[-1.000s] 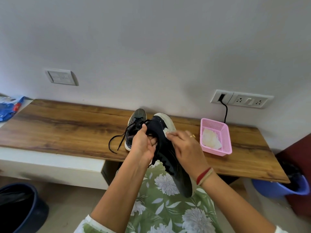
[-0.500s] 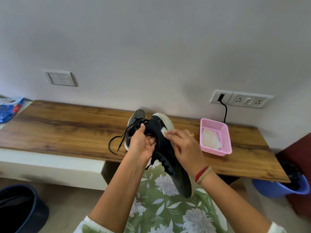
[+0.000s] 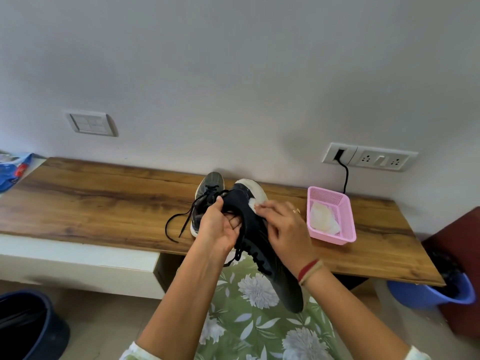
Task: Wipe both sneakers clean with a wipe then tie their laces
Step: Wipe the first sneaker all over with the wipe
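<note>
A black sneaker [image 3: 262, 245] with a white sole is lifted over my lap, toe toward me and heel up toward the wall. My left hand [image 3: 219, 226] grips it at the collar, fingers curled into the opening. My right hand [image 3: 283, 227] presses a small white wipe [image 3: 252, 203] against the shoe's side near the heel; most of the wipe is hidden under the fingers. The second sneaker [image 3: 207, 193], grey-black, stands on the wooden shelf [image 3: 104, 203] behind, its black laces [image 3: 176, 224] untied and trailing left.
A pink basket [image 3: 348, 219] holding white wipes sits on the shelf to the right, below a wall socket with a black cable [image 3: 345, 175]. A blue packet [image 3: 13, 170] lies far left. A dark bin [image 3: 28, 326] and a blue tub [image 3: 436, 294] stand on the floor.
My right hand with the wipe has slid a little along the side of the held sneaker toward the heel. The left hand keeps its grip. The other shoe has not moved.
</note>
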Motion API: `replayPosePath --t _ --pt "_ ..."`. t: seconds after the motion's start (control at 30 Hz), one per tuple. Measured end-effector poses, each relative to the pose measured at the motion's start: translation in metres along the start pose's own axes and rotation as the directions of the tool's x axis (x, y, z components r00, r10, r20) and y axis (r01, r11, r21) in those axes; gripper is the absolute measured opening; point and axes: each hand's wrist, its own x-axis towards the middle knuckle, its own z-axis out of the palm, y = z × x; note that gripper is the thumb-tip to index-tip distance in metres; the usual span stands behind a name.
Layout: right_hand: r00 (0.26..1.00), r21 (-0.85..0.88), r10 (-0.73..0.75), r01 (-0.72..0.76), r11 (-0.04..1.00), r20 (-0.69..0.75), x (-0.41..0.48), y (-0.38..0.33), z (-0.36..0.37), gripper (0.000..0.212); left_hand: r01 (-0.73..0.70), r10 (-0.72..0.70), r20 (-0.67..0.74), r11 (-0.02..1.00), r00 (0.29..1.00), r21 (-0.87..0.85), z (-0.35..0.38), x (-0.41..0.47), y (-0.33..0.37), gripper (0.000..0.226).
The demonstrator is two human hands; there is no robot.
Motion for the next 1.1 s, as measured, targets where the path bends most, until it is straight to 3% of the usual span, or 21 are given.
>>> replayPosePath --t 0.17,0.23,0.33,0.43,0.5,0.57,0.67,0.77,0.83,1.0,1.1 --pt "0.976 0.062 0.195 -0.201 0.978 0.096 -0.027 0.014 -0.006 0.025 0.030 -0.029 0.006 0.998 1.000 -0.060 -0.008 0.001 0.006 0.047" --pt "0.970 0.100 0.235 -0.241 0.965 0.066 -0.013 0.011 -0.006 0.030 0.045 -0.045 0.012 0.997 0.999 -0.063 -0.006 -0.001 0.007 0.047" --pt "0.978 0.148 0.210 -0.208 0.967 0.002 0.011 0.000 -0.003 0.032 0.062 -0.059 0.032 0.996 0.998 -0.068 -0.002 -0.004 0.008 0.043" --pt "0.998 0.034 0.065 -0.066 0.997 0.017 0.010 -0.008 -0.007 0.026 0.077 -0.074 0.036 0.992 0.997 -0.104 -0.005 -0.006 0.012 0.045" --pt "0.996 -0.079 -0.044 0.051 0.996 0.078 -0.001 -0.005 -0.014 0.024 0.094 -0.090 0.037 0.988 0.995 -0.126 -0.009 -0.006 0.013 0.044" --pt "0.970 -0.122 -0.055 0.086 0.989 0.238 -0.008 -0.001 -0.024 0.024 0.108 -0.104 0.037 0.984 0.994 -0.143 -0.015 -0.003 0.011 0.043" --pt "0.889 -0.086 0.091 -0.058 0.995 0.448 -0.006 0.006 -0.039 0.023 0.123 -0.119 0.035 0.976 0.992 -0.181 -0.022 0.002 0.007 0.040" --pt "0.933 0.179 0.207 -0.267 0.947 0.296 0.004 0.002 -0.046 0.027 0.136 -0.130 0.041 0.964 0.991 -0.227 -0.025 0.005 0.007 0.040" --pt "0.953 0.248 0.233 -0.277 0.928 0.193 0.015 -0.004 -0.041 0.028 0.149 -0.137 0.063 0.957 0.989 -0.249 -0.025 0.005 0.009 0.041" --pt "0.968 0.101 0.128 -0.153 0.983 0.214 0.032 -0.007 -0.015 0.026 0.177 -0.155 0.111 0.957 0.982 -0.228 -0.017 0.011 0.010 0.050" --pt "0.933 0.021 0.173 -0.189 0.982 0.314 0.022 0.000 -0.014 0.021 0.178 -0.163 0.076 0.938 0.984 -0.296 -0.017 0.017 0.014 0.048"
